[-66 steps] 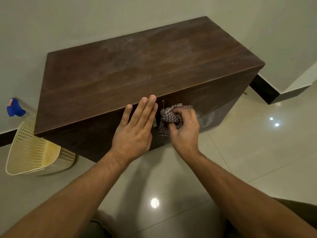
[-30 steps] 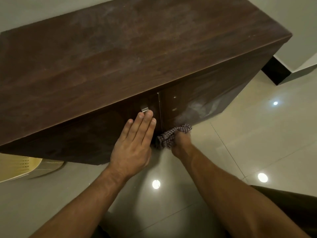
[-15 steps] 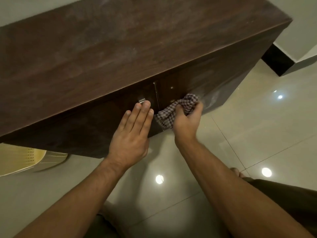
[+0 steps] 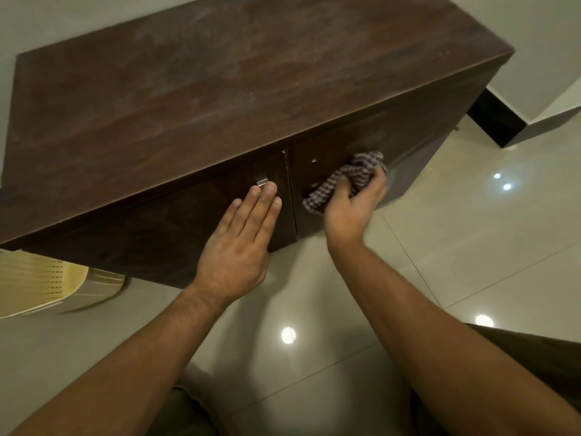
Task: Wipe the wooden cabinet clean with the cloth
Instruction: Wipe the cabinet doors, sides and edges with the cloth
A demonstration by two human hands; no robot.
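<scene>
A low dark wooden cabinet (image 4: 220, 99) with a dusty top stands against the wall and has two front doors. My left hand (image 4: 239, 243) lies flat against the left door, fingers together, fingertips just below a small metal handle (image 4: 261, 182). My right hand (image 4: 355, 206) grips a crumpled checked cloth (image 4: 349, 177) and presses it on the right door, near two small holes in the wood.
A cream perforated plastic basket (image 4: 47, 284) lies on the glossy tiled floor (image 4: 471, 240) at the left, partly under the cabinet's edge. A black skirting (image 4: 493, 121) runs along the wall corner at the right. My knees show at the bottom.
My right hand with the cloth has moved up and to the right across the right door, after dipping to its bottom edge. The left hand stays flat on the left door.
</scene>
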